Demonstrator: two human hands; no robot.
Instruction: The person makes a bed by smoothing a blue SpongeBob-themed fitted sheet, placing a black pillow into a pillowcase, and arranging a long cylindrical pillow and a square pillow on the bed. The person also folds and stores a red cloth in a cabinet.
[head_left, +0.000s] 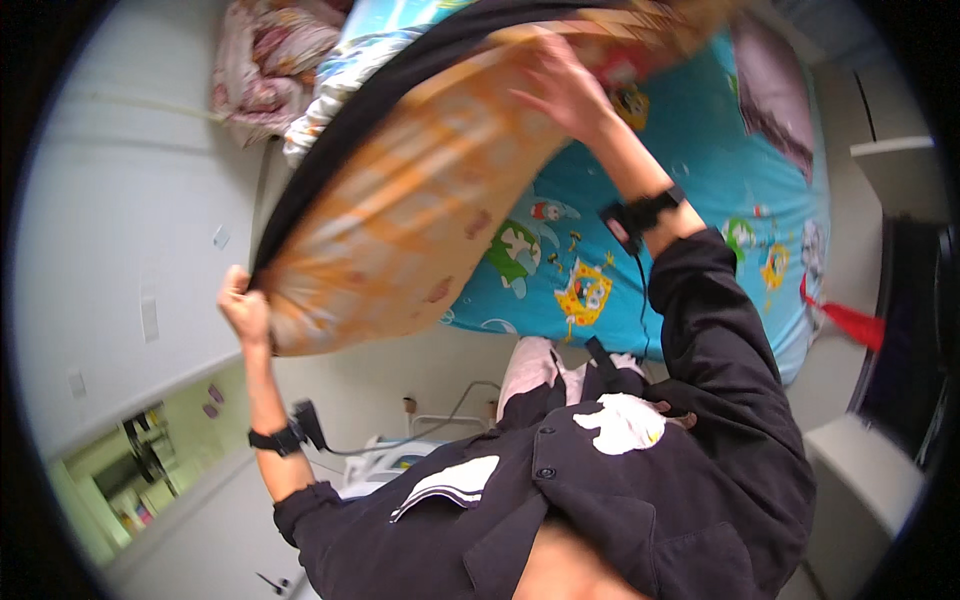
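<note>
My left hand (246, 306) is closed around the corner of a large quilt or blanket (420, 202), up off the bed at the left. Its orange-and-white patterned face is turned towards me, and a black band runs along the far edge. Across the quilt's upper part, my right hand (559, 86) lies against the cloth with fingers spread, blurred by motion. Below the quilt is a bed with a blue cartoon-print sheet (637, 232). The quilt's far end is blurred and covers part of the bed.
A mauve pillow (776, 90) lies at the bed's far right. Bunched floral bedding (270, 67) is at the upper left beside a white cabinet (127, 225). A red cloth (847, 319) hangs by a dark screen (900, 345). Behind me stands a white-framed chair (390, 457).
</note>
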